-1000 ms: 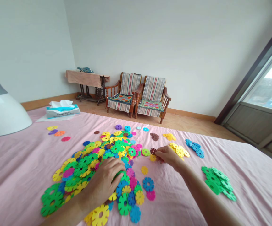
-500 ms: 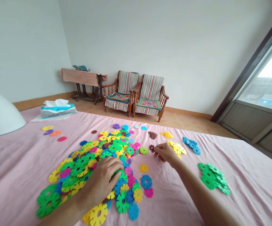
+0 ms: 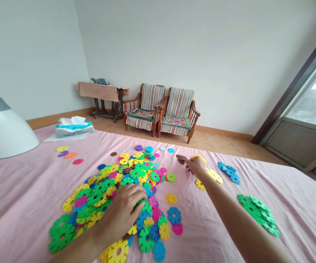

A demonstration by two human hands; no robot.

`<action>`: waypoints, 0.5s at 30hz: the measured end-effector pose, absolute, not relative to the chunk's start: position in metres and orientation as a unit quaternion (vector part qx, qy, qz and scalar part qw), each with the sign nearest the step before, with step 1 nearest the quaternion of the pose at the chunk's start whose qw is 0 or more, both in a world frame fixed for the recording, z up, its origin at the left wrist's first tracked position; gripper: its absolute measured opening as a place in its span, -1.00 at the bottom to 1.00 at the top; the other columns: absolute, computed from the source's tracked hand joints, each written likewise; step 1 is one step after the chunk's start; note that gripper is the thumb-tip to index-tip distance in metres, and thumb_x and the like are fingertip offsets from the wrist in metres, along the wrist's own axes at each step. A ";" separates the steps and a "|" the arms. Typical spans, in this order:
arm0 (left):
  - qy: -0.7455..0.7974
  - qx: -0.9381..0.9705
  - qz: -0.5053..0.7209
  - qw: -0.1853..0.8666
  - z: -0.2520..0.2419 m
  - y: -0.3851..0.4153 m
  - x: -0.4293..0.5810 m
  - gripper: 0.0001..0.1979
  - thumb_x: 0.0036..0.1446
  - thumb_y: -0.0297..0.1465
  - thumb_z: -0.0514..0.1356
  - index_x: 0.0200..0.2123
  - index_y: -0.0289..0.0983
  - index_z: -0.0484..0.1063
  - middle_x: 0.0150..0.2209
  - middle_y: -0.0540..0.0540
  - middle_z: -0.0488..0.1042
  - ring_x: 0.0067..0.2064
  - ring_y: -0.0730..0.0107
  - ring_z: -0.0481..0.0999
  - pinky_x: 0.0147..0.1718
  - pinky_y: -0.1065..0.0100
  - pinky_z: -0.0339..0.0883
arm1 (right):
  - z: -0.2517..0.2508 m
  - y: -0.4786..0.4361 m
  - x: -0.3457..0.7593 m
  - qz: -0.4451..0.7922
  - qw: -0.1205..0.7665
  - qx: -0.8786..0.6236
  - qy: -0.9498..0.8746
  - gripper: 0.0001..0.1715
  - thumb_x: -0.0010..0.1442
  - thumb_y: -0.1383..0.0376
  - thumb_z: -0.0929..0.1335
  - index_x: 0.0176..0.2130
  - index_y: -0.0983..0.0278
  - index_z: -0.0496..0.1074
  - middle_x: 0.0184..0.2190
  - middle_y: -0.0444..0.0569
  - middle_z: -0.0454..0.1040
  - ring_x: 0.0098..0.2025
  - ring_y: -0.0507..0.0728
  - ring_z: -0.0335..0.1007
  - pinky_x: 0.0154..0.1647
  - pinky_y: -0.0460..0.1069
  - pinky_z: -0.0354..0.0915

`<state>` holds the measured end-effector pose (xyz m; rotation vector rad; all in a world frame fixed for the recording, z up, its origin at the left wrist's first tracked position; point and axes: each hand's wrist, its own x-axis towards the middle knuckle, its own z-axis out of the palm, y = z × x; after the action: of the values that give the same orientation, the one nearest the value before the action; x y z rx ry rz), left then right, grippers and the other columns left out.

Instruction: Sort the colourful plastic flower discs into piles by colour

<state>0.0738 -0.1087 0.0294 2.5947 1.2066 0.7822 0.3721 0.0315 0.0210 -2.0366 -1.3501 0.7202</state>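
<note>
My right hand [image 3: 196, 166] pinches a brown notched plastic disc over a small brown pile [image 3: 181, 159] of the same kind. Just right of it lie yellow discs [image 3: 214, 175], partly behind my wrist. My left hand [image 3: 129, 206] rests on a large mixed heap of notched discs [image 3: 100, 193] in green, yellow, blue and pink. Its thumb stands apart from the curved fingers, whose tips are hidden, and no held disc shows. Near the heap's right side lie a light green disc [image 3: 171, 177], a yellow one [image 3: 171, 198] and a blue one [image 3: 174, 215].
Blue discs [image 3: 229, 172] and a green pile [image 3: 258, 214] lie to the right on the pink cloth [image 3: 209, 233]. A tissue box [image 3: 75, 128] and a white rounded object [image 3: 7, 131] stand at left. Two wooden armchairs [image 3: 177, 106] are beyond the table.
My right hand has carried the brown disc away from beside the light green disc to the brown pile. My left hand stays on the heap. The view has shifted slightly.
</note>
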 end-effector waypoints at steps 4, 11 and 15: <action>0.408 0.869 0.266 0.087 0.030 -0.109 0.075 -0.87 0.21 -0.50 0.10 -0.28 -0.20 0.42 -0.21 -0.03 0.45 -0.13 0.29 0.38 -0.11 0.25 0.27 | 0.020 0.006 0.368 0.255 0.309 -0.736 -0.546 -0.74 0.13 0.38 0.29 -0.58 0.33 0.34 -0.65 -0.10 0.43 -0.73 -0.08 0.27 -0.73 -0.20 0.05; 0.403 0.869 0.276 0.082 0.032 -0.110 0.075 -0.86 0.21 -0.51 0.10 -0.28 -0.20 0.44 -0.22 -0.03 0.46 -0.14 0.29 0.39 -0.12 0.26 0.28 | 0.018 -0.064 0.343 0.286 0.287 -0.652 -0.640 -0.86 0.04 0.38 0.28 -0.52 0.30 0.40 -0.62 -0.15 0.44 -0.64 -0.03 0.33 -0.61 -0.16 0.15; 0.404 0.868 0.277 0.082 0.032 -0.109 0.075 -0.86 0.21 -0.49 0.10 -0.28 -0.20 0.45 -0.22 -0.03 0.47 -0.14 0.28 0.40 -0.12 0.25 0.28 | 0.019 -0.098 0.332 0.261 0.261 -0.596 -0.713 -0.86 -0.01 0.38 0.31 -0.39 0.28 0.46 -0.48 -0.11 0.47 -0.46 0.01 0.34 -0.48 -0.13 0.18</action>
<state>0.0754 -0.1093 0.0316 2.5918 1.2083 0.8290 0.3321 -0.0975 0.0189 -1.6123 -1.9313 0.7063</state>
